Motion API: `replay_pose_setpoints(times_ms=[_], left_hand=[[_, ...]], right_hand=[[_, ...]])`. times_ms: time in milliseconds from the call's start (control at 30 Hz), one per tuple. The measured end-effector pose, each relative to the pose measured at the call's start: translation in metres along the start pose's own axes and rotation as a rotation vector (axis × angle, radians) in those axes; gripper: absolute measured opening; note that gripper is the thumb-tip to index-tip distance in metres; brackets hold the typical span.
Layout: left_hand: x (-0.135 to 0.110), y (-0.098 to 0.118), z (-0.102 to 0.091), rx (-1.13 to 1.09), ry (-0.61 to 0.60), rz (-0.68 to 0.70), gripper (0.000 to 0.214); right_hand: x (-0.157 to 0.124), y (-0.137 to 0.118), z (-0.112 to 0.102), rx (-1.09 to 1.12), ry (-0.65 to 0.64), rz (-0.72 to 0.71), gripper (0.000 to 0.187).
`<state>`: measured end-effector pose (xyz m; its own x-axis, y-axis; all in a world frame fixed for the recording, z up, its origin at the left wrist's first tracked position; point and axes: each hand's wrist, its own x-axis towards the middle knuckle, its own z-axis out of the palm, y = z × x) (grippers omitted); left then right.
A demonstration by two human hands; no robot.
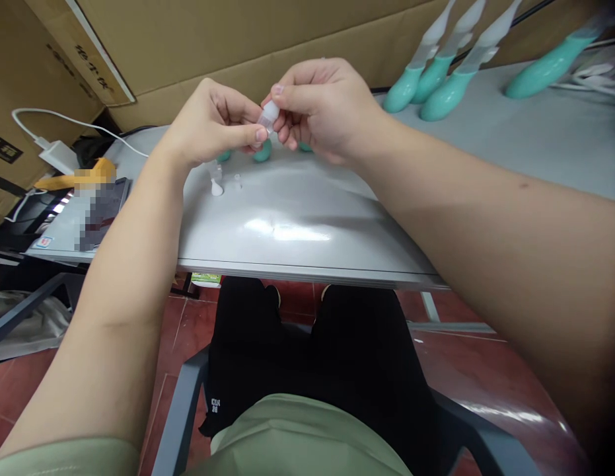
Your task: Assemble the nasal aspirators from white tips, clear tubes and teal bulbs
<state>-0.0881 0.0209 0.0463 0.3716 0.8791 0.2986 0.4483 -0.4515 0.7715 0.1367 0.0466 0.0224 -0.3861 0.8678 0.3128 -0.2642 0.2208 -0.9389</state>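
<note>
Above the far part of a grey table (297, 225), my two hands meet around a small clear plastic piece (268, 116). My left hand (213, 122) pinches its lower end between thumb and fingers. My right hand (322, 106) grips its white upper end with thumb and forefinger. Just below the hands, a small white part (217, 188) and a tiny clear part (237, 180) lie on the table. A teal object (262, 152) shows partly behind my fingers.
Several teal-and-white handles (436, 73) lie at the back right, one more (549, 63) farther right. A phone (102, 211), a yellow object (89, 175) and a white charger with cable (57, 155) sit at the left. Cardboard boxes (213, 39) stand behind the table.
</note>
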Motion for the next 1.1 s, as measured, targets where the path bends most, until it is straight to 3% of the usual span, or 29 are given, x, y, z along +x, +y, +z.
replay_pose_setpoints(times_ms=[133,233,300,433,533,667,767,933,1100], left_hand=[[0.004,-0.006,-0.001,-0.106,0.019,0.032,0.037],[0.005,-0.008,-0.002,-0.163,0.025,0.018,0.050],[0.006,-0.008,-0.002,-0.152,0.020,0.004,0.058],[0.010,-0.012,-0.004,-0.057,-0.001,-0.014,0.057],[0.014,-0.017,-0.006,-0.016,-0.024,-0.031,0.056],[0.015,-0.021,-0.007,0.029,-0.042,-0.055,0.042],[0.013,-0.019,-0.008,0.070,-0.049,-0.064,0.034],[0.010,-0.015,-0.008,0.063,-0.052,-0.083,0.033],[0.009,-0.014,-0.008,0.031,-0.097,-0.074,0.036]], right_hand=[[-0.001,-0.010,0.004,0.051,0.019,0.012,0.065],[-0.004,-0.029,0.004,0.038,0.027,-0.020,0.069],[-0.009,-0.043,0.001,-0.103,-0.020,-0.060,0.065],[-0.021,-0.057,-0.009,-0.476,-0.259,-0.056,0.049],[-0.028,-0.039,-0.017,-0.703,-0.349,-0.027,0.037],[-0.029,0.005,-0.027,-0.733,-0.346,-0.128,0.025],[-0.028,0.023,-0.030,-0.828,-0.406,-0.178,0.016],[-0.029,0.019,-0.029,-0.892,-0.428,-0.158,0.017],[-0.031,0.012,-0.038,-0.799,-0.287,-0.085,0.027]])
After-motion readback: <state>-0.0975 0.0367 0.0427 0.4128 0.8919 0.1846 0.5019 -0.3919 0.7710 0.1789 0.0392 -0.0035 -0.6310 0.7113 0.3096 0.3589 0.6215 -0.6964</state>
